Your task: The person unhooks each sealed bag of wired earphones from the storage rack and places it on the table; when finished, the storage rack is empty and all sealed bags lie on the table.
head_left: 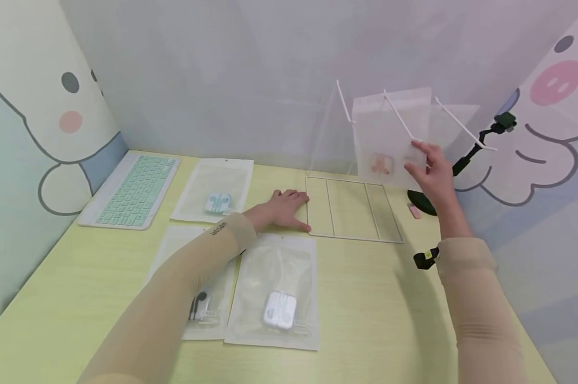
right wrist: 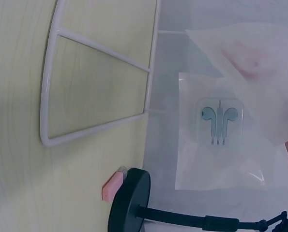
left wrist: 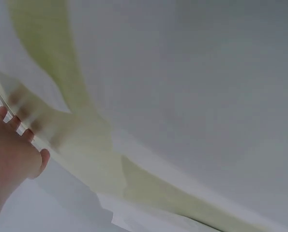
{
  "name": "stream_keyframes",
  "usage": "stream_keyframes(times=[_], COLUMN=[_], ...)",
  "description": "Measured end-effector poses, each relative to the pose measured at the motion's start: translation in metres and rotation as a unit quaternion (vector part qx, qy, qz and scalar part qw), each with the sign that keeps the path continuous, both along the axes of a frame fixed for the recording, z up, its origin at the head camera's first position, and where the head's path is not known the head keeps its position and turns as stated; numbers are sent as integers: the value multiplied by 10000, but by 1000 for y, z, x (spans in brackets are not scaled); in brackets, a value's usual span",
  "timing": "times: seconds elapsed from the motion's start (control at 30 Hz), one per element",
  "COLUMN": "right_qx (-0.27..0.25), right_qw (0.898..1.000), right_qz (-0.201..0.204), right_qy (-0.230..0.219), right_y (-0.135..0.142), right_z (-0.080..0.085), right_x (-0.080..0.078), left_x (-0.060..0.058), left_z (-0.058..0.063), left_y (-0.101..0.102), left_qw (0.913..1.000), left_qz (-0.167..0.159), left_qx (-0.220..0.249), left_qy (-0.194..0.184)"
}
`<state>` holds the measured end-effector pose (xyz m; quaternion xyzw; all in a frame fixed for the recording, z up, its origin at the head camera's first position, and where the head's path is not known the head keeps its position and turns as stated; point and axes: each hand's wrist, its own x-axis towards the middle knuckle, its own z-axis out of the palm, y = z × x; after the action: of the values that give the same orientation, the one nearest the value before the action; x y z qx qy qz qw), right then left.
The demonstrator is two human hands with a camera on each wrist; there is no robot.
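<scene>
My right hand (head_left: 435, 176) pinches a frosted bag (head_left: 372, 133) with pink earphones (head_left: 382, 164) inside, fingertips right at the front end of a white hook (head_left: 398, 114). The bag hangs upright at this middle hook of a white wire display rack (head_left: 356, 238). In the right wrist view, a second bag (right wrist: 189, 169) with teal earphones (right wrist: 219, 118) hangs behind it. On the table, my left hand (head_left: 286, 209) rests with spread fingers at the left side of the rack's base; the left wrist view shows this hand (left wrist: 13, 150) at its left edge.
Three bagged earphone packs lie left of the rack: a light blue one (head_left: 219, 202), a white one (head_left: 280, 309) and a dark one (head_left: 199, 306) partly under my left arm. A mint keyboard (head_left: 135, 192) lies far left. A black stand (head_left: 468, 157) and pink object (head_left: 414, 210) are at right.
</scene>
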<state>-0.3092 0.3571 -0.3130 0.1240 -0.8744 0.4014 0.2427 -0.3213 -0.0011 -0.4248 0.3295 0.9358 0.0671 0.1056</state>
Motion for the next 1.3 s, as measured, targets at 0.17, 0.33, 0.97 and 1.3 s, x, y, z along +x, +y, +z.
stream_keyframes(times=[0.17, 0.33, 0.97, 1.3], right_qx=[444, 760, 1548, 1725], right_qw=[9984, 9944, 9814, 9741], right_qz=[-299, -578, -655, -668], right_qy=[197, 449, 930, 1302], right_y=[2, 6, 17, 22], right_z=[5, 12, 42, 44], right_x=[5, 14, 51, 69], left_x=[-2, -3, -1, -2], left_z=[-1, 3, -3, -5], left_y=[-5, -9, -7, -2], left_qw=[9994, 9979, 9997, 9999], left_qz=[-174, -478, -213, -124], left_qx=[-228, -333, -80, 26], left_qy=[207, 289, -10, -50])
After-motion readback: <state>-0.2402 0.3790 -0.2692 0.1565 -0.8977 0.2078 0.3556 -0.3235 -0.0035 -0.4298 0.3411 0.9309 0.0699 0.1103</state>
